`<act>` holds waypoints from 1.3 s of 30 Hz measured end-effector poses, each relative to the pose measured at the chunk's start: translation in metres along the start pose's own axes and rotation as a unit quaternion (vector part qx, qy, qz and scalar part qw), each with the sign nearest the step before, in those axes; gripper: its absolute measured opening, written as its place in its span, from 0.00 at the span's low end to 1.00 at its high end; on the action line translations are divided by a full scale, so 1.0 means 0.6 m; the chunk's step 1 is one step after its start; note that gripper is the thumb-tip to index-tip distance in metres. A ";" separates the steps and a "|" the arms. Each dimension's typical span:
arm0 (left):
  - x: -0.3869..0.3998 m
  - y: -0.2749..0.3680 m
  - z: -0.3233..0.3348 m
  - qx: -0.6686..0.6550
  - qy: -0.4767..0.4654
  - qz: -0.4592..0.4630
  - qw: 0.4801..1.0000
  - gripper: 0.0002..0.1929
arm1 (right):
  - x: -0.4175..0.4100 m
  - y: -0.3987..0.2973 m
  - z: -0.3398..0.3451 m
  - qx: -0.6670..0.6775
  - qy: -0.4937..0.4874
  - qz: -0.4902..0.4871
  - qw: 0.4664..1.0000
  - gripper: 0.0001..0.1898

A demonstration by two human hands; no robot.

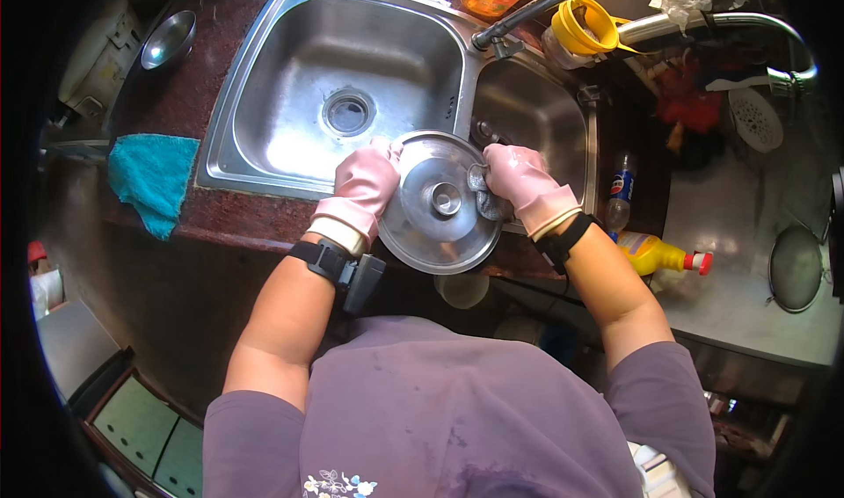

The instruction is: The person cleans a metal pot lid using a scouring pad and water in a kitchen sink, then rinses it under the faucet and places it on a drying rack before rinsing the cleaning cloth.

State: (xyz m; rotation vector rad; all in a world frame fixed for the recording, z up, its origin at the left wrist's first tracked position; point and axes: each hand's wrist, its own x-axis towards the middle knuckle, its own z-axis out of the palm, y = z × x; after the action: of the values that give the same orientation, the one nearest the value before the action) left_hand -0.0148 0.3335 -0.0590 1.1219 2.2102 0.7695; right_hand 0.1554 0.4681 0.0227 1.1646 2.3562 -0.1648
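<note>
A round metal pot lid [422, 234] with a central knob [446, 199] is held over the front edge of a double stainless steel sink [290, 69]. My left hand [367, 178], in a pink rubber glove, grips the lid's rim on its left side. On the opposite side my right hand [517, 176], gloved the same way, presses a grey metallic scouring pad [486, 198] against the lid near its rim. The right fingertips are partly hidden by the glove and pad. The larger basin's drain [348, 113] lies beyond the lid.
A steel bowl [169, 40] and a teal cloth [153, 181] lie on the counter at left. The faucet [541, 10] reaches over the sink's back. To the right are a plastic bottle [620, 198], a yellow bottle with red cap [649, 253] and a strainer [796, 268].
</note>
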 end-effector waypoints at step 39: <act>0.002 0.012 -0.009 0.004 0.021 -0.094 0.995 0.20 | -0.073 0.017 0.086 0.110 0.039 0.121 0.986 0.21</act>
State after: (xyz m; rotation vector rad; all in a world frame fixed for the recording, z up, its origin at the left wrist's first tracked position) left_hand -0.0152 0.3369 -0.0506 0.8916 2.3162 0.7113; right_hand 0.2054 0.4270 0.0004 1.5769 2.2828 -0.3049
